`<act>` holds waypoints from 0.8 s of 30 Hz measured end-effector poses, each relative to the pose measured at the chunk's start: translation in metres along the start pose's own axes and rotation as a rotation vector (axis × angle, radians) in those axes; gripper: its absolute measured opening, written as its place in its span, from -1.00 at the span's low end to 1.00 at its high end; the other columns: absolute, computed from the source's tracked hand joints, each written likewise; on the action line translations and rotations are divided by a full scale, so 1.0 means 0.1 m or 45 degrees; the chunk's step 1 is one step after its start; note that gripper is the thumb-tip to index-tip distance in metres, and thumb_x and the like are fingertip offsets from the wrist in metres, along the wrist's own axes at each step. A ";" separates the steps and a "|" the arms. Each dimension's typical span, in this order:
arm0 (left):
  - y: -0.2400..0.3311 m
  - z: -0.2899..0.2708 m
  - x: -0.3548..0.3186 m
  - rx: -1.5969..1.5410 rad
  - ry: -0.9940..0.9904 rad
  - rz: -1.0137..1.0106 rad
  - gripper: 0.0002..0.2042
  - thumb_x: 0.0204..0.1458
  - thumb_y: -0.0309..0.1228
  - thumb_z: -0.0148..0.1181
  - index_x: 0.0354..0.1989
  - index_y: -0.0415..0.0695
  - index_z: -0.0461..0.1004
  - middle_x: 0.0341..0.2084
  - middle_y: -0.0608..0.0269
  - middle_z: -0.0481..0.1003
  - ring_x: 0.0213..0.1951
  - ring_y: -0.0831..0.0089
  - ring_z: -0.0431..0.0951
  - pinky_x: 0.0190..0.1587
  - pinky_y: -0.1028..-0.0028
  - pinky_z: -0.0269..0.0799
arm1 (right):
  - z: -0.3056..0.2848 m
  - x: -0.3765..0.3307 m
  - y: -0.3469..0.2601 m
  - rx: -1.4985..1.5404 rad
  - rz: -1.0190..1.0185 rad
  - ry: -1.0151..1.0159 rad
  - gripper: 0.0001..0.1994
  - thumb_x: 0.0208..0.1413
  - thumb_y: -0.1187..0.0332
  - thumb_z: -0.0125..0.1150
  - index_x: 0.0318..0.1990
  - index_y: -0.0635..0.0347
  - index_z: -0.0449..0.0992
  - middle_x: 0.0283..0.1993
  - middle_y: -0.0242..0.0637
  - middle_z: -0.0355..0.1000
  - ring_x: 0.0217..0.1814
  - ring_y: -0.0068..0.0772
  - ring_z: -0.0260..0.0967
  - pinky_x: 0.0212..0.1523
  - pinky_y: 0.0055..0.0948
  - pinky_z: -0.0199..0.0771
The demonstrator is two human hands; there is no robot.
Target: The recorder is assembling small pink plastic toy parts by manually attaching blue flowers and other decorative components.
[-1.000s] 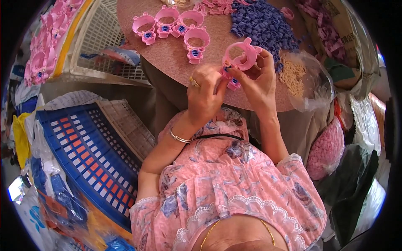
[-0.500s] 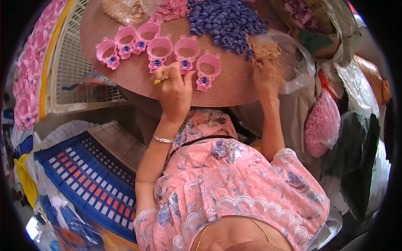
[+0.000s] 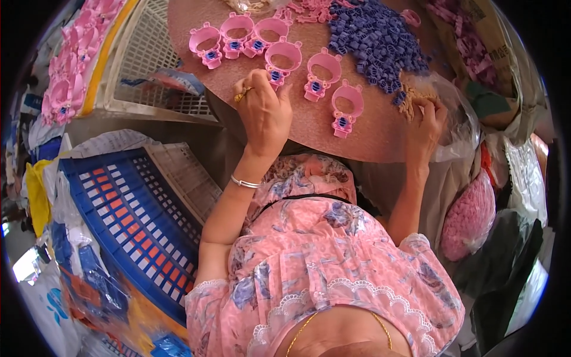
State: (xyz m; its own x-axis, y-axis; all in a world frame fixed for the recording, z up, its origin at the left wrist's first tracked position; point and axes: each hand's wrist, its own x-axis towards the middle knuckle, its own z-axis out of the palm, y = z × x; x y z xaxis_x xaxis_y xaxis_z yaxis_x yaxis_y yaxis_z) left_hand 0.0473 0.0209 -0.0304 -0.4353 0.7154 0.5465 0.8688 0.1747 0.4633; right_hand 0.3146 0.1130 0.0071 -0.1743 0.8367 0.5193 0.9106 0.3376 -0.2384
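I see the left hand (image 3: pixel 264 113) resting on the round brown bench (image 3: pixel 309 122), its fingers (image 3: pixel 262 80) curled loosely beside a pink ring toy (image 3: pixel 281 59), touching its lower edge; I cannot tell whether they grip it. The right hand (image 3: pixel 425 128) reaches into a clear bag (image 3: pixel 458 128) at the bench's right rim, fingers pinched in a heap of small tan bits (image 3: pixel 411 98). Six pink toys lie in a loose arc across the bench, the nearest one (image 3: pixel 347 107) between the two hands. A purple pile (image 3: pixel 377 41) sits behind them. To the left stand a white crate (image 3: pixel 151 65) and a blue crate (image 3: pixel 122 214); a pink sack (image 3: pixel 470 217) hangs at right.
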 end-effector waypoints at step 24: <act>0.08 -0.19 -0.26 -0.514 0.220 0.199 -0.64 -0.04 -0.60 0.34 -0.06 -0.29 0.39 -0.15 -0.07 0.54 -0.15 -0.02 0.57 -0.10 0.22 0.48 | 0.05 -0.07 -1.41 0.786 -0.206 -0.292 -0.88 0.01 0.50 0.39 -0.26 0.19 0.69 -0.32 -0.26 0.61 -0.39 -0.50 0.49 -0.33 -0.53 0.42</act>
State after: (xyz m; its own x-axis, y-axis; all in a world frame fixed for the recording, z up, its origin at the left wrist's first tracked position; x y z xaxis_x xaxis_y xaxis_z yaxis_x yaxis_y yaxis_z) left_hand 0.0609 -0.0097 -0.0276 -0.3691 0.5831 0.7237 0.7807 -0.2279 0.5818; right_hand 0.1854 0.0620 0.0330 -0.4276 0.8022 0.4168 0.4970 0.5937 -0.6328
